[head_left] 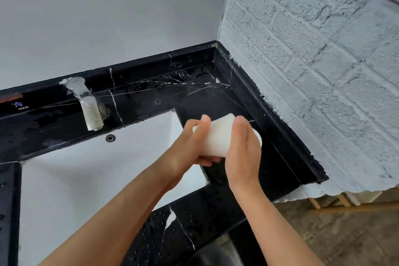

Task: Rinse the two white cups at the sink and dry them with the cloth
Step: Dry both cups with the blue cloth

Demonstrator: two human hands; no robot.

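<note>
I hold a white cup (218,138) tilted on its side between both hands, above the right end of the white sink (90,170) and the black counter. My left hand (190,147) grips its left part from below and behind. My right hand (244,149) wraps over its right part. A white curved edge (259,138) shows past my right fingers; I cannot tell whether it is this cup's rim or another cup. No cloth is in view.
A chrome tap (88,103) stands at the back left of the sink, with no water visibly running. The wet black marble counter (194,93) surrounds the basin. A white-painted brick wall (302,71) closes the right side, and a wooden floor (345,233) lies below.
</note>
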